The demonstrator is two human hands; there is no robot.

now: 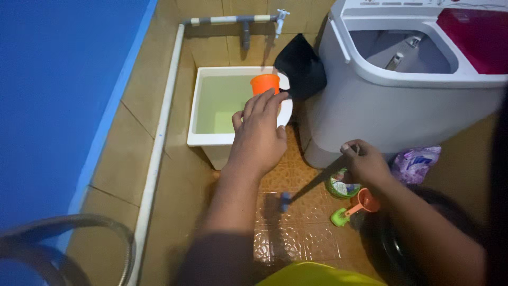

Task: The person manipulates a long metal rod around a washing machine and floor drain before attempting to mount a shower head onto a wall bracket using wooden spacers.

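Head view: the left hand (257, 135) grips an orange cup (265, 83) above the right rim of a white water tub (211, 139). The right hand (364, 161) clasps a dark hose (312, 185) slanting toward the tiled floor (296, 233), beside a grey washing machine (381, 114).

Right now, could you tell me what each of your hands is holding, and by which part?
The left hand grips an orange cup by its lower part, over the white basin. The right hand holds a dark hose by its upper end.
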